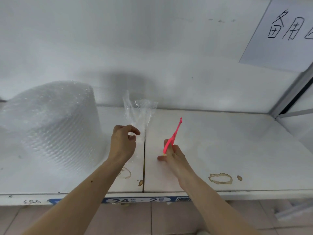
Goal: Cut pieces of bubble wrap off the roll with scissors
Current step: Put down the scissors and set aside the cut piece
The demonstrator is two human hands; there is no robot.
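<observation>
A big roll of bubble wrap (50, 122) stands on the white shelf (220, 143) at the left. My left hand (122, 143) pinches a small clear piece of bubble wrap (139, 112) that sticks up above its fingers, to the right of the roll. My right hand (172, 156) grips pink scissors (173, 135), blades closed and pointing up and away. The scissors are a short way to the right of the piece and do not touch it.
The shelf has a dark seam (144, 167) down its middle and brown ring stains (220, 178) near the front edge. A blue label strip (140, 199) runs along the front lip. A white back wall carries a paper sign (284, 31) at the upper right. Tiled floor lies below.
</observation>
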